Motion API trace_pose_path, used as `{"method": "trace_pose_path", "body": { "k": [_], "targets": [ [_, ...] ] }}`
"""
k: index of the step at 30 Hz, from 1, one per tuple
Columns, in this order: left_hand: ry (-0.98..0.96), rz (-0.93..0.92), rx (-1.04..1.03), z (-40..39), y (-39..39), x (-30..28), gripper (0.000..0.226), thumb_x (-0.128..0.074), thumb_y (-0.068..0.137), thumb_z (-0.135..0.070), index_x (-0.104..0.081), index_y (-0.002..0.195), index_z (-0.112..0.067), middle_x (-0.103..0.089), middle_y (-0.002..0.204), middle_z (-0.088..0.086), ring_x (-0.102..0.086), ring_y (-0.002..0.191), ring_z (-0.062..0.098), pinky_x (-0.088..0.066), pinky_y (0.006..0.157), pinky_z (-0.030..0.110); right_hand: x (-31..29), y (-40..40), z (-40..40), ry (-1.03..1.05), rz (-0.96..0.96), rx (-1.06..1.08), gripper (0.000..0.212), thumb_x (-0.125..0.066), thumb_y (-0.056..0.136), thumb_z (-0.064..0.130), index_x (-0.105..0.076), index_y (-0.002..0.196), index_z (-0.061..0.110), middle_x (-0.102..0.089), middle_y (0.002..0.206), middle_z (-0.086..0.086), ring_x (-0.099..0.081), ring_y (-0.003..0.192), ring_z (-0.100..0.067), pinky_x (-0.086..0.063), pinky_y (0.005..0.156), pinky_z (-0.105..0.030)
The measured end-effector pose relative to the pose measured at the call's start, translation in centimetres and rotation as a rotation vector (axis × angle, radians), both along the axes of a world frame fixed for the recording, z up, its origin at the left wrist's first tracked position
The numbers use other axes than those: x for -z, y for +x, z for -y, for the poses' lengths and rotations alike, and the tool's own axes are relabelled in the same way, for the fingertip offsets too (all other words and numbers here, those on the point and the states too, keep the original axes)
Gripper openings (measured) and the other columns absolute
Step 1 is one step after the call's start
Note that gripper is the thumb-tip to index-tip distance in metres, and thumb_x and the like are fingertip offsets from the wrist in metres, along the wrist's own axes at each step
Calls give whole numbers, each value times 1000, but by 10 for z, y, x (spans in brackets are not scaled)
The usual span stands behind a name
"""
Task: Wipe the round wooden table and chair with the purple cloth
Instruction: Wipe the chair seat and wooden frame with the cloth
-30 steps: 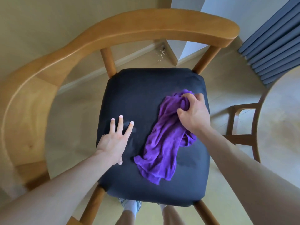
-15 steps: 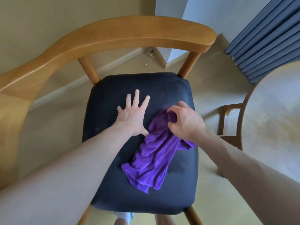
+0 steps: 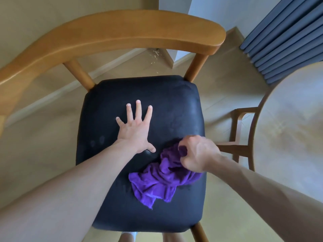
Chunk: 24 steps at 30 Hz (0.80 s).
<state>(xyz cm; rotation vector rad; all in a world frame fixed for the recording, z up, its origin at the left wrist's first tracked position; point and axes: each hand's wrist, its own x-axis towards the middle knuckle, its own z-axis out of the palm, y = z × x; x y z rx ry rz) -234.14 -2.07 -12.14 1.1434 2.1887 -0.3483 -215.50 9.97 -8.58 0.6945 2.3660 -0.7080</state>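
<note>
The chair (image 3: pixel 122 30) filled most of the head view, seen from above: a curved wooden back rail ran across the top on two angled posts, and a dark padded seat (image 3: pixel 174 105) lay below it. Faint smudge marks showed on the left part of the seat. The round wooden counter (image 3: pixel 290 130) stood at the right edge, well apart from the seat, its pale top only partly in view. Beneath its rim, part of a second wooden chair frame (image 3: pixel 239 137) was visible. Grey-blue pleated curtains (image 3: pixel 283 37) hung at the upper right. The floor (image 3: pixel 225 84) was pale, with some small light debris (image 3: pixel 154 55) lying near the wall corner behind the chair.

The purple cloth (image 3: pixel 157 184) lay bunched on the right front part of the seat, its loose end trailing toward the front edge. The right hand (image 3: pixel 197 154) was on the upper end of the cloth near the right edge of the seat, its grip curled round a fold of the fabric; this hand was blurred, so the exact finger placement could not be confirmed. The left hand (image 3: pixel 135 131) lay flat on the middle of the seat, its grip apart with fingers straight and spread, holding nothing. Its thumb pointed toward the cloth, just beside it without touching. Both forearms were bare.
</note>
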Motion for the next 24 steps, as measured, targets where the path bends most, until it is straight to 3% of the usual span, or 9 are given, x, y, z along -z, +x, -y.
{"method": "trace_pose_path", "body": {
  "k": [3, 5, 9, 12, 15, 17, 19, 22, 24],
  "targets": [
    [-3, -5, -5, -1, 2, 1, 158, -89, 55, -69, 25, 156, -28, 36, 161, 13, 22, 151, 48, -19, 113, 76, -1, -19, -40, 93, -265, 440, 22, -54, 67, 37, -62, 84, 25, -56, 96, 4, -58, 81, -27, -48, 68, -34],
    [-11, 4, -5, -2, 3, 2, 158, -89, 57, -68, 27, 156, -27, 38, 160, 13, 24, 151, 48, -18, 113, 76, 5, -34, -51, 81, -400, 624, 25, -59, 75, 31, -62, 99, 22, -49, 111, 4, -56, 85, -22, -50, 74, -35],
    [-32, 8, -7, -3, 4, -2, 157, -89, 58, -67, 28, 156, -26, 39, 160, 14, 26, 150, 48, -17, 114, 76, 22, -25, -17, 157, -306, 517, 33, -65, 78, 22, -61, 110, 15, -47, 117, -5, -56, 103, -36, -51, 83, -43],
    [-50, 7, -3, -4, 5, -6, 158, -89, 59, -67, 29, 156, -25, 39, 159, 15, 26, 150, 48, -17, 114, 75, 24, 15, 20, 115, -226, 368, 17, -63, 74, 26, -54, 87, 21, -42, 99, 8, -57, 93, -31, -42, 65, -35],
    [-67, 4, -11, -8, 7, -8, 157, -89, 60, -66, 30, 155, -25, 40, 159, 16, 26, 150, 49, -18, 114, 75, 15, 46, 27, -62, -66, 270, 11, -57, 66, 27, -48, 69, 22, -45, 82, 6, -59, 83, -32, -34, 59, -31],
    [-86, 0, -20, -10, 8, -9, 157, -89, 62, -64, 31, 155, -25, 41, 159, 16, 26, 149, 50, -19, 115, 75, 8, 49, 11, -87, -21, 304, 13, -53, 59, 29, -48, 63, 17, -50, 69, 3, -56, 75, -36, -32, 55, -30],
    [-95, -1, -21, -10, 8, -10, 157, -89, 62, -63, 31, 155, -25, 41, 159, 17, 26, 149, 51, -19, 114, 75, 2, 39, -9, -30, -111, 486, 16, -50, 57, 30, -48, 62, 15, -54, 62, -1, -54, 69, -37, -35, 55, -31],
    [-95, -7, -18, -10, 8, -12, 156, -89, 62, -63, 30, 156, -25, 39, 160, 17, 25, 150, 51, -20, 115, 74, 2, 6, -33, 6, -401, 821, 9, -53, 69, 28, -57, 74, 21, -57, 85, 2, -57, 73, -24, -44, 66, -32],
    [-107, -12, -11, -10, 8, -13, 156, -89, 62, -64, 30, 156, -25, 39, 160, 18, 24, 150, 50, -20, 115, 74, 8, -14, -36, 10, -457, 827, 20, -56, 78, 23, -61, 97, 19, -51, 109, 1, -58, 88, -22, -49, 82, -35]
  ]
}}
